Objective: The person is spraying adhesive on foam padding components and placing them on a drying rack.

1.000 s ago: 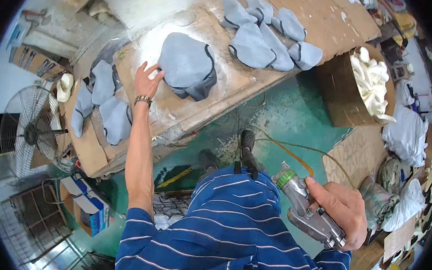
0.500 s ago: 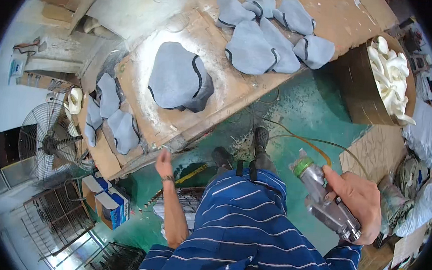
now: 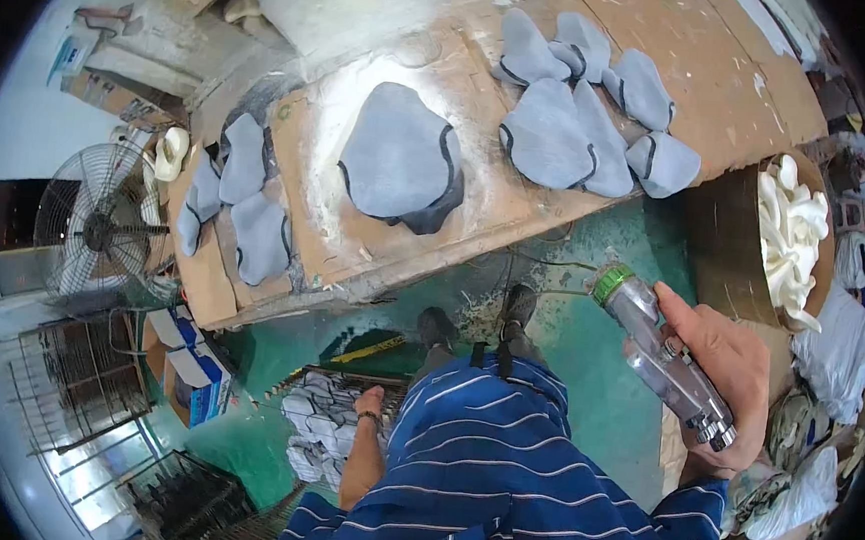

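My right hand (image 3: 721, 376) is shut on a metal spray gun (image 3: 662, 356) with a green cap, held at waist height on my right. My left hand (image 3: 370, 402) hangs low at my left side, reaching down over a stack of grey pieces (image 3: 321, 433) near the floor; whether it grips one is hidden. On the cardboard-covered bench (image 3: 497, 214) ahead lies a large grey shaped piece (image 3: 400, 157) in a patch of white overspray. More grey pieces (image 3: 583, 120) overlap at the bench's right, and others (image 3: 242, 197) lie at its left end.
A brown box of white pieces (image 3: 790, 245) stands at the right. A standing fan (image 3: 94, 226) and blue-white cartons (image 3: 189, 378) are at the left, with wire racks (image 3: 91, 417) below. The floor (image 3: 589, 321) is green, and my shoes (image 3: 520, 306) stand under the bench edge.
My left hand has left the grey piece on the bench and dropped down to the stack at my left side. The spray gun stays in my right hand.
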Action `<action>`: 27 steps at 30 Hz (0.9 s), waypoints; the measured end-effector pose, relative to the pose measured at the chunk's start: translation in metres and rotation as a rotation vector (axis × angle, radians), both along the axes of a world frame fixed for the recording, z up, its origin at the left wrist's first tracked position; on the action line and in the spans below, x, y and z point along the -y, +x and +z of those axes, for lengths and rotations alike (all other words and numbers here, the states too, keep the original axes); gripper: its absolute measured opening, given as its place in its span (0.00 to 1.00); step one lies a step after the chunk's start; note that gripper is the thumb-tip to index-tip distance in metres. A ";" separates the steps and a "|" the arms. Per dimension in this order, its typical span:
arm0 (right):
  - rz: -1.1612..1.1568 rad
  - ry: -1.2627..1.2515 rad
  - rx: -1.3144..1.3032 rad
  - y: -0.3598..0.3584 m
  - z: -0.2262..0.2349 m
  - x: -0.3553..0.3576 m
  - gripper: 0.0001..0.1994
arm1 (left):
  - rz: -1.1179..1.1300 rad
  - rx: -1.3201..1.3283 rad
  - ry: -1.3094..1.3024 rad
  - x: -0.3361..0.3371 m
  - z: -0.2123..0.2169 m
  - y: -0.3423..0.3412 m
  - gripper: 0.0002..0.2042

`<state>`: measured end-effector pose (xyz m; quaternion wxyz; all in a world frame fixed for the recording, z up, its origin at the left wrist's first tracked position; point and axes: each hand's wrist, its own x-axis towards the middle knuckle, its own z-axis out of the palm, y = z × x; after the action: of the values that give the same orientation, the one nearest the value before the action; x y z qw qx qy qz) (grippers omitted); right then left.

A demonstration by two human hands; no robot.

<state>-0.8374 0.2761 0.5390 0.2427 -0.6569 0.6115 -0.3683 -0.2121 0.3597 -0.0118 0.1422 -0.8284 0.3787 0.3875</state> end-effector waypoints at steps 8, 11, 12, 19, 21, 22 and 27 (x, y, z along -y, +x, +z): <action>0.090 0.033 -0.006 0.032 0.012 0.011 0.34 | 0.164 -0.222 -0.377 0.066 0.018 -0.028 0.13; 0.048 0.027 0.054 0.040 0.008 0.013 0.32 | 0.130 -0.315 -0.453 0.100 0.028 -0.043 0.15; -0.025 0.034 0.016 0.042 0.007 0.011 0.33 | 0.087 -0.365 -0.512 0.110 0.032 -0.048 0.16; -0.117 0.014 -0.062 0.048 0.016 -0.006 0.33 | 0.010 -0.488 -0.663 0.153 0.082 -0.094 0.17; 0.050 0.066 -0.054 0.047 0.024 -0.013 0.31 | 0.031 -0.472 -0.630 0.163 0.097 -0.108 0.17; 0.092 0.089 -0.080 0.046 0.026 -0.015 0.31 | 0.007 -0.469 -0.680 0.169 0.105 -0.114 0.16; -0.096 -0.017 -0.173 0.050 0.023 -0.026 0.31 | -0.001 -0.555 -0.846 0.206 0.146 -0.145 0.16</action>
<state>-0.7875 0.3016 0.5624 0.1655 -0.6583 0.6578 -0.3265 -0.3572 0.1533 0.1345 -0.3115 -0.6792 0.5264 0.4056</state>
